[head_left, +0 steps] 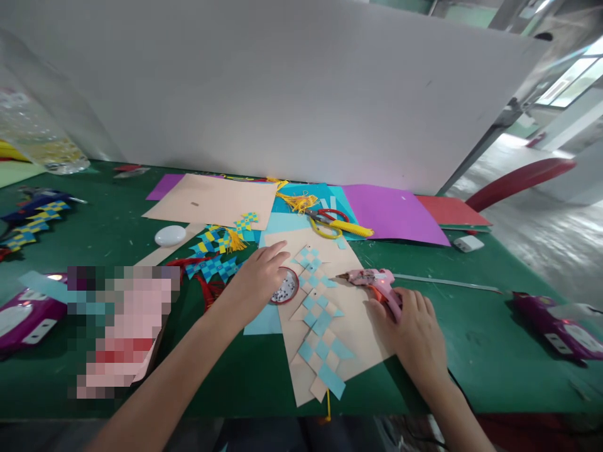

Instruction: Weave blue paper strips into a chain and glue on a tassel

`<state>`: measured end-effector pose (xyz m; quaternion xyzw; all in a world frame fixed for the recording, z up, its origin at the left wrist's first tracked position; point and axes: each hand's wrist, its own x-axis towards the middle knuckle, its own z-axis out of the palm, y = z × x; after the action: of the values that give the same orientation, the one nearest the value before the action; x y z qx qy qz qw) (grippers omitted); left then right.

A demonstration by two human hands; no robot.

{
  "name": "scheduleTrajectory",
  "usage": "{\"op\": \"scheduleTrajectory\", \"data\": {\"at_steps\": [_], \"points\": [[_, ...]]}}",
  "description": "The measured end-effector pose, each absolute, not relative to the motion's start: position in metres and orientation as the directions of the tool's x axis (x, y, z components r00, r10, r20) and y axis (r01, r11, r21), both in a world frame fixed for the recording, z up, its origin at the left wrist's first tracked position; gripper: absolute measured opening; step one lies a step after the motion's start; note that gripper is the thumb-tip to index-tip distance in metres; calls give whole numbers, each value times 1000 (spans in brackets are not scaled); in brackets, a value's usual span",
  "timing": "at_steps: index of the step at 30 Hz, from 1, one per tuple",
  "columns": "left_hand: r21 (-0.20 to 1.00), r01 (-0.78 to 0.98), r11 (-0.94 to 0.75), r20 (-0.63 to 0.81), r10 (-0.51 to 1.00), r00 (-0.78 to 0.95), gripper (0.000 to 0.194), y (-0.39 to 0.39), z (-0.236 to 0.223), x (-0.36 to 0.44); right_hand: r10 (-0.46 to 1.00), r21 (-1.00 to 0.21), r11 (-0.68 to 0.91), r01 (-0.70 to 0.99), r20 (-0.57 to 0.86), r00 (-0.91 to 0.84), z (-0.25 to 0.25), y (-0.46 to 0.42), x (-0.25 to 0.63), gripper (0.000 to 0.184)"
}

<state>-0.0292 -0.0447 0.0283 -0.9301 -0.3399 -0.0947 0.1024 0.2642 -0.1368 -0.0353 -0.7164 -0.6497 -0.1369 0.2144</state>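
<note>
My right hand point(413, 329) is closed round the handle of a pink glue gun point(372, 280), whose nozzle points left at a woven strip of blue and beige paper point(318, 314). That strip lies on a beige sheet point(358, 314) in front of me. My left hand point(260, 275) rests over a small round red-rimmed dish of googly eyes point(286, 289), fingers bent down onto it. Whether the fingers pinch anything is hidden.
Yellow-handled scissors point(332, 225), a yellow tassel point(298, 201), purple point(393, 213), beige point(214, 199) and red paper point(450, 211) lie farther back on the green table point(471, 326). Blue-yellow woven pieces point(214, 248) and a white oval point(170, 236) sit left. A grey board point(282, 94) stands behind.
</note>
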Motion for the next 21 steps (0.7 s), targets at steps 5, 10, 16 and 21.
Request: {"op": "scheduleTrajectory", "data": {"at_steps": [5,10,16,21], "points": [[-171,614,-770,219,578,786,31,-41,33,-22,865,-132,-42,990,492,102,-37,-136,267,46],[-195,570,-798,139,553,822,25,-36,32,-23,868,-118,-39,992,488,92,-37,-136,268,47],[-75,587,-806,232,559,796,27,-33,32,-42,872,-130,-54,990,477,111,-37,-135,266,48],[46,703,-710,323,676,662,27,-41,31,-48,866,-107,-41,993,492,89,-26,-139,264,52]]}}
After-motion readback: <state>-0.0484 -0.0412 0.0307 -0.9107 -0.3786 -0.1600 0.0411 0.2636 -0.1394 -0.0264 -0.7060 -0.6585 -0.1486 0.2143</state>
